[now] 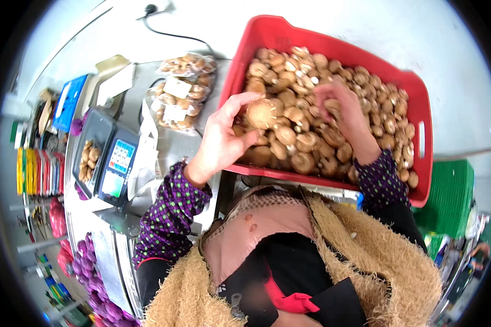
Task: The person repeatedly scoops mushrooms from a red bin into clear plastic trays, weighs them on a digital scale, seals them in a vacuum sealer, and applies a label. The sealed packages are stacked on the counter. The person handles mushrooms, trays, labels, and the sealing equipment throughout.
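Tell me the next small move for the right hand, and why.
The right hand should probably lift one of the loose mushrooms in the red crate: it reaches among them, grip blurred, while the left hand already holds a large mushroom.

2 pale bag labels point(178, 87), lit scale screen point(113, 183), all illegible

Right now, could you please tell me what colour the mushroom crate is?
The crate is red, clearest in the head view.

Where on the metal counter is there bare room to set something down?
The metal counter shows a small bare patch between the bagged mushrooms, crumpled white material and left hand. Crowded: the red crate, heaped with loose mushrooms, and the scale tray, holding more.
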`<state>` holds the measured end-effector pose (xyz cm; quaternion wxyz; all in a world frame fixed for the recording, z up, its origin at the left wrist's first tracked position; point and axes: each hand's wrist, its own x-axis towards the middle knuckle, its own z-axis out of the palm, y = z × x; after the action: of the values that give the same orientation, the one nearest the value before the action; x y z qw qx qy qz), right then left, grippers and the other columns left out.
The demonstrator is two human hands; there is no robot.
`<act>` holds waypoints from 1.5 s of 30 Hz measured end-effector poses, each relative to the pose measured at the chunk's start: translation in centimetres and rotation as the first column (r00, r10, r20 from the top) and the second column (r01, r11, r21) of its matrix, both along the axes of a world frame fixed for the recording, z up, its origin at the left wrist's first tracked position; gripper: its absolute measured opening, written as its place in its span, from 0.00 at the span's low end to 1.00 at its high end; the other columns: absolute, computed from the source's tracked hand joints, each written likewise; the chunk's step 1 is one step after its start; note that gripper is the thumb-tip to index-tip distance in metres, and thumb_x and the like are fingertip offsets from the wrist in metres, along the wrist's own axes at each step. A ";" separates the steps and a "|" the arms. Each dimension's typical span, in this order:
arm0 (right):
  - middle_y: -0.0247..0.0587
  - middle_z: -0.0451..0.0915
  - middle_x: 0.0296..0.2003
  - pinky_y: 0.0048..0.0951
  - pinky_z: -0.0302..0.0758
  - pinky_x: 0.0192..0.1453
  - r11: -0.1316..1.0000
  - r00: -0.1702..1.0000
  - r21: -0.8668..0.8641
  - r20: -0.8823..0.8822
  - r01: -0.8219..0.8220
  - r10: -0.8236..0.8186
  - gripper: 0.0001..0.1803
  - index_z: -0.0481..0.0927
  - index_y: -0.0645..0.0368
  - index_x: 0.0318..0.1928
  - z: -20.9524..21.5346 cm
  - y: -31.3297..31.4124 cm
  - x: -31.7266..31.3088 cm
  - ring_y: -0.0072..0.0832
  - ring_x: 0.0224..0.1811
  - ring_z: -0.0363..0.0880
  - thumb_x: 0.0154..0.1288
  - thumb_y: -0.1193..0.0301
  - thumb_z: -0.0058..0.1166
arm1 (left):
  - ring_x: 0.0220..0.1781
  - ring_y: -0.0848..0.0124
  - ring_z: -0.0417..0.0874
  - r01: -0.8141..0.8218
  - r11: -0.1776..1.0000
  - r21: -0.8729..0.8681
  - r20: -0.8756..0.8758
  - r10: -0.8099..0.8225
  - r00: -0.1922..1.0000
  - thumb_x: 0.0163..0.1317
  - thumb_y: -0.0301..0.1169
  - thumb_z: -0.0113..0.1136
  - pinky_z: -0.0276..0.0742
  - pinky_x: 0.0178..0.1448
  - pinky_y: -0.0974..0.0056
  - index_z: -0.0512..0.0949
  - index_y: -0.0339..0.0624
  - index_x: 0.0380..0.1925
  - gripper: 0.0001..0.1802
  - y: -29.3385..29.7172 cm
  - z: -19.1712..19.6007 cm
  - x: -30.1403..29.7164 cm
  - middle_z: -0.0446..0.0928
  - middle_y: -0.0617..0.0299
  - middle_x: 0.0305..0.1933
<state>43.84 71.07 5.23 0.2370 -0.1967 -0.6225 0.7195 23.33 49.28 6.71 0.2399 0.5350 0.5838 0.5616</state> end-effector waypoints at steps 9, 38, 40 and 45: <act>0.47 0.78 0.48 0.28 0.75 0.40 0.967 0.998 -0.245 0.005 0.066 -0.066 0.19 0.72 0.62 0.55 -0.1 0.1 -2.5 0.29 0.41 0.76 0.72 0.62 0.45 | 0.50 0.72 0.80 -0.563 0.823 0.075 0.574 0.426 0.699 0.50 0.17 0.68 0.76 0.55 0.65 0.72 0.38 0.55 0.29 -15.8 -3.1 -9.3 0.78 0.59 0.50; 0.34 0.81 0.43 0.18 0.75 0.37 0.615 0.526 0.031 0.553 -0.788 0.646 0.16 0.77 0.62 0.53 -0.3 -25.3 -32.6 0.15 0.33 0.76 0.64 0.77 0.56 | 0.38 0.56 0.85 -0.986 0.075 -0.150 -0.283 0.952 0.115 0.48 0.43 0.68 0.80 0.46 0.57 0.83 0.35 0.36 0.22 -43.1 -12.8 -42.3 0.83 0.51 0.31; 0.36 0.82 0.44 0.19 0.75 0.36 0.593 0.513 0.043 0.554 -0.804 0.655 0.15 0.76 0.63 0.53 -1.0 -24.7 -32.2 0.16 0.31 0.76 0.66 0.77 0.54 | 0.38 0.55 0.85 -0.991 0.090 -0.099 -0.356 0.927 0.120 0.47 0.43 0.68 0.80 0.46 0.57 0.83 0.35 0.35 0.22 -43.0 -12.7 -42.5 0.83 0.50 0.32; 0.36 0.82 0.43 0.19 0.75 0.35 0.653 0.537 0.011 0.579 -0.757 0.613 0.15 0.76 0.63 0.53 -1.7 -24.4 -31.2 0.17 0.30 0.76 0.66 0.77 0.53 | 0.39 0.53 0.84 -0.973 -0.008 -0.231 -0.459 0.883 0.102 0.49 0.51 0.67 0.79 0.47 0.54 0.84 0.38 0.33 0.25 -41.2 -11.6 -42.0 0.83 0.46 0.33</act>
<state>12.62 46.62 3.54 -0.2239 -0.0905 -0.7768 0.5816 -18.62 8.08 -4.85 -0.1237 -0.0237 0.9256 0.3569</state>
